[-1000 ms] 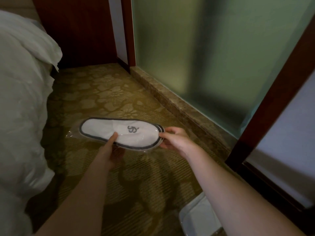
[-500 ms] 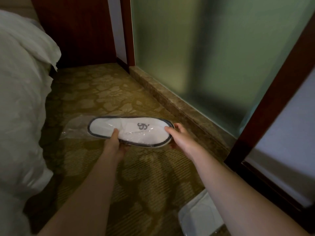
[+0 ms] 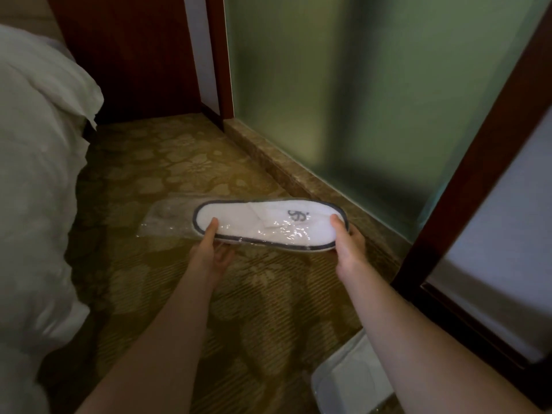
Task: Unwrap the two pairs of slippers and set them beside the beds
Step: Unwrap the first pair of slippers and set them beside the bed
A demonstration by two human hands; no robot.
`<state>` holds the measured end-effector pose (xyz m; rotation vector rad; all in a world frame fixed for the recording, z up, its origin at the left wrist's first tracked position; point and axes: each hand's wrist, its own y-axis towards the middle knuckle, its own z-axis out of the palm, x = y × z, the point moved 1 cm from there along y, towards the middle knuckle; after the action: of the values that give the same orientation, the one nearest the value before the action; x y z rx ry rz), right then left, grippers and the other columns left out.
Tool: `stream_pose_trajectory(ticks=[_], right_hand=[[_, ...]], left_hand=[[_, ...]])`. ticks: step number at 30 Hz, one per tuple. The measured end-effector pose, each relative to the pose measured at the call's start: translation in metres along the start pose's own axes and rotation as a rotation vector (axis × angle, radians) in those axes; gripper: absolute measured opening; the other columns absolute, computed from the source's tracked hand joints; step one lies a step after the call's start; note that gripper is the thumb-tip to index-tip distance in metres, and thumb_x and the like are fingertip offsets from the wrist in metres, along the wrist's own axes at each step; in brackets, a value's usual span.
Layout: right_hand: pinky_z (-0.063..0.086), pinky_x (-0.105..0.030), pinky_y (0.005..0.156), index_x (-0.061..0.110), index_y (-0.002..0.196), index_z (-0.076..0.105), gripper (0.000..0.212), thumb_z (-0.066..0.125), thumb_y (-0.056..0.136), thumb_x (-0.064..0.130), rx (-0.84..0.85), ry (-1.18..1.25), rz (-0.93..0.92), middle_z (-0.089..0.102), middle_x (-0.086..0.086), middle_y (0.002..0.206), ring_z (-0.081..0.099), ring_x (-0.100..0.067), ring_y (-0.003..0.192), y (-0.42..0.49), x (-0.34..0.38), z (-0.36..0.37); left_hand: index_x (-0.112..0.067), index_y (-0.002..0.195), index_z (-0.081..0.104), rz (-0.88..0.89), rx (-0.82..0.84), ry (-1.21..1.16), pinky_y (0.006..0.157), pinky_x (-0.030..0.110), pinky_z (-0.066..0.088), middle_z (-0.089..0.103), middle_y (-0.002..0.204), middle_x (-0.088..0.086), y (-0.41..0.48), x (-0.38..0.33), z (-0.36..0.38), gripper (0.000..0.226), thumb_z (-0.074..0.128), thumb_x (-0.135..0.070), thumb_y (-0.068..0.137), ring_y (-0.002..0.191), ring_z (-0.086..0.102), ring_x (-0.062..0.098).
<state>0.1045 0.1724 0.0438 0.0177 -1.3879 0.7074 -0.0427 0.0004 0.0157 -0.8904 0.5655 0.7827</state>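
Observation:
A white slipper pack (image 3: 268, 224) with dark trim and a grey logo is held level above the carpet, inside a clear plastic wrapper (image 3: 167, 218) whose loose end sticks out to the left. My left hand (image 3: 210, 252) grips the pack's near edge toward the heel, thumb on top. At the toe end, my right hand (image 3: 348, 249) holds it, thumb on top, fingers underneath. A second wrapped white pack (image 3: 352, 380) lies on the floor at the bottom right, partly behind my right forearm.
A bed with white bedding (image 3: 35, 180) fills the left side. Patterned golden carpet (image 3: 179, 162) runs between the bed and a marble sill (image 3: 286, 171) under frosted glass (image 3: 343, 94). Dark wood frame (image 3: 466, 186) at right, wood panel (image 3: 131, 55) at the back.
Both hands have carried the wrapped pack to the right and a little away from me. The empty end of the wrapper now trails further out to the left.

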Motion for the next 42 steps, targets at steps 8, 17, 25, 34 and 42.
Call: stream_pose_trajectory(ticks=[8,17,25,34,42], right_hand=[[0.05,-0.037,0.091,0.011,0.136,0.043,0.056,0.062,0.087,0.031,-0.17,0.109,0.059,0.058,-0.015,0.129,0.061,-0.028,0.104,0.009,-0.001,-0.037],[0.047,-0.029,0.079,0.004,0.131,0.049,0.055,0.064,0.085,0.029,-0.302,0.186,0.027,0.06,-0.014,0.125,0.058,-0.022,0.089,0.016,-0.007,-0.054],[0.046,-0.027,0.081,0.002,0.133,0.047,0.054,0.062,0.088,0.028,-0.454,0.296,0.013,0.058,-0.016,0.13,0.06,-0.023,0.101,0.016,-0.004,-0.069],[0.045,-0.029,0.084,0.008,0.136,0.043,0.053,0.055,0.091,0.033,-0.64,0.356,0.076,0.056,-0.014,0.133,0.058,-0.027,0.115,0.015,-0.005,-0.09],[0.046,-0.033,0.094,0.01,0.14,0.04,0.056,0.054,0.091,0.034,-0.691,0.378,0.059,0.051,-0.014,0.137,0.056,-0.028,0.119,0.028,-0.013,-0.104]], left_hand=[[-0.009,0.138,0.046,-0.015,-0.043,0.145,0.034,0.018,0.042,0.055,0.048,0.003,0.005,0.002,-0.014,0.059,0.053,-0.042,0.091,0.025,0.044,0.004],[-0.012,0.124,0.055,0.002,-0.119,0.161,0.046,0.018,0.054,0.068,0.071,0.007,0.001,0.002,-0.025,0.038,0.052,-0.034,0.093,0.06,0.065,0.013],[-0.015,0.074,0.052,0.085,-0.239,0.063,0.028,0.015,0.043,0.064,0.05,-0.002,0.017,-0.001,-0.037,0.024,0.048,-0.024,0.096,0.026,0.055,0.001],[-0.012,0.075,0.053,0.138,-0.319,-0.03,0.029,0.013,0.044,0.066,0.049,-0.002,0.026,0.001,-0.042,0.019,0.05,-0.012,0.094,0.031,0.058,0.002],[-0.009,0.139,0.043,0.069,-0.38,-0.022,0.054,0.019,0.056,0.053,0.139,0.008,0.038,0.013,-0.048,0.044,0.047,-0.017,0.096,0.087,0.067,0.014]])
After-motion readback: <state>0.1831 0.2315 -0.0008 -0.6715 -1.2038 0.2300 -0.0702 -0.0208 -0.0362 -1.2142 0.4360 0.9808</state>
